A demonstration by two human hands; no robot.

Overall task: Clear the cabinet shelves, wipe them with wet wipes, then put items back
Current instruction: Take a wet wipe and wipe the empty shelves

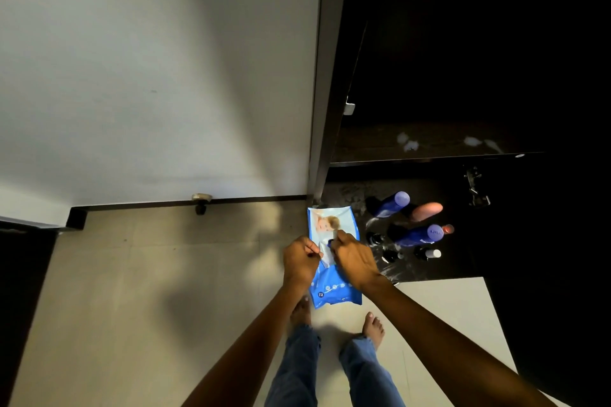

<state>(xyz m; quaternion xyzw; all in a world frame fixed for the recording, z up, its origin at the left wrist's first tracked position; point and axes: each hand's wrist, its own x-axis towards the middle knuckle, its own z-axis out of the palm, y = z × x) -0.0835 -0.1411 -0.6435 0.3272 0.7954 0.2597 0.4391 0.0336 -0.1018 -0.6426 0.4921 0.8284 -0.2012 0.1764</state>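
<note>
The dark cabinet (463, 59) fills the upper right; its interior is too dim to read, and only pale smears show on the one visible shelf (429, 142). The white wall (148, 59) and pale tiled floor (132, 291) take the left, leaving open floor to the left of the person's bare feet. Below the shelf, a dark glossy surface (463, 261) carries a cluster of toiletries close together: two blue bottles, the nearer blue bottle (418, 235) marked "NIVEA" on its cap, the farther one (391, 205) unreadable; a peach-coloured bottle (426, 211) lies beside them. Small dark bottles nearby cannot be identified. The blue wet wipes pack (334, 261) is held in the air over the floor, just left of the dark surface's edge; a "72" is legible near its lower corner, other print blurred. The left hand (299, 261) pinches the pack's left side, fingers curled. The right hand (355, 259) pinches at the pack's centre flap with thumb and fingertips; the opening beneath is hidden.
</note>
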